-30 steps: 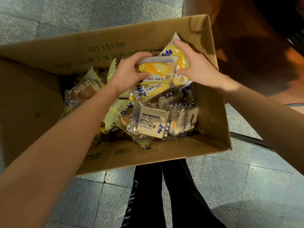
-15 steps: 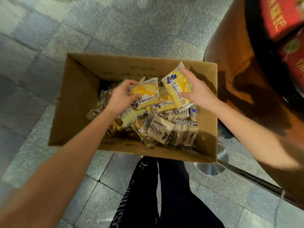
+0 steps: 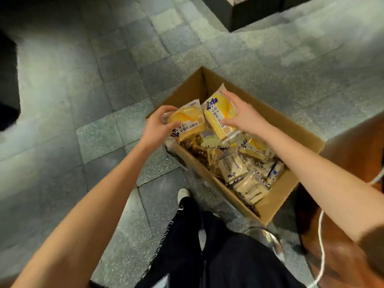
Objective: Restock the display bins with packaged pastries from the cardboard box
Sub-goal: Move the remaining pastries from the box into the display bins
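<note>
An open cardboard box [image 3: 276,201] stands on the tiled floor, with several packaged pastries [image 3: 234,168] piled inside. My left hand [image 3: 154,129] grips a yellow toast-bread packet [image 3: 187,121] above the box's far left corner. My right hand [image 3: 242,113] holds a second yellow packet [image 3: 218,115], tilted, right beside the first. Both packets are lifted above the pile. No display bin is in view.
Grey stone floor tiles [image 3: 93,90] spread to the left and back. A dark plinth [image 3: 249,11] stands at the top. An orange-brown stand [image 3: 357,146] with a white cord [image 3: 321,242] and a round metal foot [image 3: 268,238] is at the right. My dark trousers [image 3: 207,246] fill the bottom.
Both hands have lifted their packets out of the pile and up above the box. The view has swung left, so the box now sits lower right and the red display has left the frame.
</note>
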{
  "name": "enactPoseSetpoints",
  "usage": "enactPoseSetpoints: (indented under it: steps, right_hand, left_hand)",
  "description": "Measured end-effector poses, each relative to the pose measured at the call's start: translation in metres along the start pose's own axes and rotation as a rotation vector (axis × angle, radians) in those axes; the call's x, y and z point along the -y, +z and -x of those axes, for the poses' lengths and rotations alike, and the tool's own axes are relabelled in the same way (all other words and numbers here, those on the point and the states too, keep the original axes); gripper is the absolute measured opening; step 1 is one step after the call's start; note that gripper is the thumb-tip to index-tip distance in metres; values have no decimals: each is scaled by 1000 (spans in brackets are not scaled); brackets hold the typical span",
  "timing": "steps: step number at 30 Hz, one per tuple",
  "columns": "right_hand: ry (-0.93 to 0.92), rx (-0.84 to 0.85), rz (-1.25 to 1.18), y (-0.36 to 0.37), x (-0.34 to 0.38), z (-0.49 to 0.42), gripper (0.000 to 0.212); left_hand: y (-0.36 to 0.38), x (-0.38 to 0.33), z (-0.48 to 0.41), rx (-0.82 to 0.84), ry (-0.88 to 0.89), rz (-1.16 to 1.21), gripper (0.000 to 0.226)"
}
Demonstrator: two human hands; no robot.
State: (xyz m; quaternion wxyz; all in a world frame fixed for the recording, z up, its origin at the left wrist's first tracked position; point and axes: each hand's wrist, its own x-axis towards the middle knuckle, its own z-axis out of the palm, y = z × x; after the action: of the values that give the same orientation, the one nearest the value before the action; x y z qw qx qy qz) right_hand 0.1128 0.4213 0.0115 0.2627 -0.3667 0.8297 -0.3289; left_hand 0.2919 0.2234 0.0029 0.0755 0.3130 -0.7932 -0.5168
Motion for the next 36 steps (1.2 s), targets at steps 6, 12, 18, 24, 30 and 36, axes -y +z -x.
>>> enactPoseSetpoints:
  steps: [6,12,18,24,30,36]
  right_hand:
    - [-215,212,39,32,90,-36,92]
    - [-379,428,-5,118,194,-44,95]
    - [-631,649,24,208,302,-3,93]
    - [-801,925,67,318,391,78,92]
    - [-923,1130,147,425,450,196,93]
    - [-1005,1195,262,518,498,311,91]
  left_hand:
    - [-78,9,80,-299,-74,110,38]
    - [-174,41,192,-592,-200,82,44]
    - [-227,73,325,-874,-271,80,48]
    - [-240,120,473,-1111,-358,126,46]
    - [-237,174,636,-1294,-492,166,35]
    - [-239,220,774,-1456,-586,211,34]
